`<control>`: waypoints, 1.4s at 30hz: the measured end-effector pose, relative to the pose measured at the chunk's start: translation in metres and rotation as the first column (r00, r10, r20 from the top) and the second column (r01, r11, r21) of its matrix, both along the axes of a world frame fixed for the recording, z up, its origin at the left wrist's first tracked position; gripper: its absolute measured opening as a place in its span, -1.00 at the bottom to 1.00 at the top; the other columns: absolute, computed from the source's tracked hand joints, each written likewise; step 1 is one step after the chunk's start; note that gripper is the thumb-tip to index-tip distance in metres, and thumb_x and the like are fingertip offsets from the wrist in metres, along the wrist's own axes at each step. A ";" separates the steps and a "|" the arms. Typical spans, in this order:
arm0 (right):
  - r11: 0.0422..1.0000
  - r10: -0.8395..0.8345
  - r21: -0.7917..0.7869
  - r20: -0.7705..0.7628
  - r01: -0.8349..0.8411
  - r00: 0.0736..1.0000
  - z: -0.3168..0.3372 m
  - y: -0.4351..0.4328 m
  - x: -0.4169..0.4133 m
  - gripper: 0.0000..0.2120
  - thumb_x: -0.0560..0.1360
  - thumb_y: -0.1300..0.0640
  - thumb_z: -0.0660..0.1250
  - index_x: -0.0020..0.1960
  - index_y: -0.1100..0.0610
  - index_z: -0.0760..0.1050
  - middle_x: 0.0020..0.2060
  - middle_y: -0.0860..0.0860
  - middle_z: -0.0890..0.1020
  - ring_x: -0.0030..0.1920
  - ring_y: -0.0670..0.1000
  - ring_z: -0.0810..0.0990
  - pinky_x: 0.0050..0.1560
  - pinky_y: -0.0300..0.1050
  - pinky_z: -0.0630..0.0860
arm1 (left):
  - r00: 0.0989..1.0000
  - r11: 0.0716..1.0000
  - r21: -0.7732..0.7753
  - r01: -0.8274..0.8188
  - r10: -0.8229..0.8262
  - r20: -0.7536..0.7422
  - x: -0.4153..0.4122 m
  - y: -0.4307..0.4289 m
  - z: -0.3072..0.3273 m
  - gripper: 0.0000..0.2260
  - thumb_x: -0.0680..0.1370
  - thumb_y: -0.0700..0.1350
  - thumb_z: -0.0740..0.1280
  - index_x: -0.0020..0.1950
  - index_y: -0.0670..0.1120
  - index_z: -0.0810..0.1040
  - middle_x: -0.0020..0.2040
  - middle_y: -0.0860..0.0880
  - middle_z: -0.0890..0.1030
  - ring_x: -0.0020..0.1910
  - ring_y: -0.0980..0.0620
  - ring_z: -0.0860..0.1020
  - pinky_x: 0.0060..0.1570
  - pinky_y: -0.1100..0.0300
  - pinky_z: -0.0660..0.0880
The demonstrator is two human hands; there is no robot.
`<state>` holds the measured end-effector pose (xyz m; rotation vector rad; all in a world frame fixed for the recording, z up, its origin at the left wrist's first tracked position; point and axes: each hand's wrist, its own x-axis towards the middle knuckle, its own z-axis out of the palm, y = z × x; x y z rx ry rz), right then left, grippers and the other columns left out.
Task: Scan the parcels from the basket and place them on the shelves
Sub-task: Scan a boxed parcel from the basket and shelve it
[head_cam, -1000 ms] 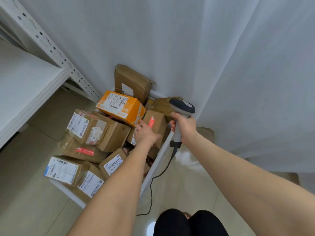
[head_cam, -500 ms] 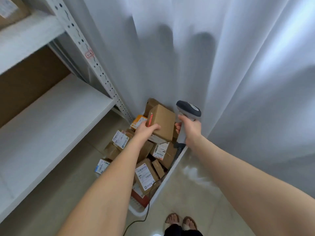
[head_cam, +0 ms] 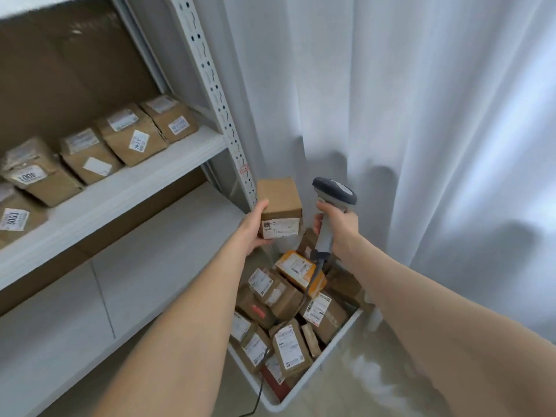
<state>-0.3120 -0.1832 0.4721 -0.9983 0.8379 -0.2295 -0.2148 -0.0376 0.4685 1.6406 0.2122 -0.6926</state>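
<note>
Fingers [head_cam: 261, 242] of the left hand [head_cam: 251, 228] curl round a small brown parcel [head_cam: 279, 200], label toward the camera, held over the far end of the white basket [head_cam: 319, 364]; right hand [head_cam: 340, 227] grips the grey scanner [head_cam: 334, 191] just beside it; labelled boxes [head_cam: 132, 136] line the shelf [head_cam: 135, 182] at left.

A white curtain [head_cam: 421, 115] hangs in long folds behind and to the right of the grip. Pale glossy floor [head_cam: 355, 386] lies below it, catching light. A brown panel [head_cam: 75, 70] stands up and left.
</note>
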 end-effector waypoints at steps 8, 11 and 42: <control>0.991 0.133 -0.007 0.085 -0.133 0.987 0.055 0.046 -0.002 -0.65 0.48 0.05 0.44 0.19 0.11 0.43 -0.10 0.08 0.56 -0.09 0.06 0.57 -0.20 -0.07 0.61 | 0.986 0.979 -0.117 -0.167 0.163 -0.038 -0.029 0.052 0.074 -0.53 0.59 0.23 0.09 0.29 -0.09 0.40 0.07 -0.23 0.57 0.07 -0.19 0.53 -0.04 -0.09 0.57; 0.982 0.189 -0.012 0.099 -0.189 0.977 0.071 0.063 -0.001 -0.59 0.46 0.01 0.45 0.22 0.11 0.43 -0.07 0.09 0.58 -0.02 0.11 0.61 0.00 0.02 0.63 | 0.980 0.967 -0.159 -0.200 0.194 -0.052 -0.040 0.079 0.096 -0.48 0.59 0.25 0.06 0.31 -0.12 0.43 0.11 -0.25 0.56 0.07 -0.20 0.54 -0.10 -0.08 0.59; 0.882 0.450 -0.225 0.136 -0.415 0.883 0.129 0.396 0.020 -0.63 0.39 0.17 0.48 0.17 0.17 0.51 0.04 0.17 0.60 0.05 0.16 0.58 0.10 0.19 0.57 | 0.952 0.987 0.073 -0.144 0.118 0.283 -0.037 0.395 0.118 -0.35 0.33 0.25 0.47 0.29 -0.06 0.42 0.13 -0.10 0.60 0.09 -0.09 0.56 0.16 -0.07 0.52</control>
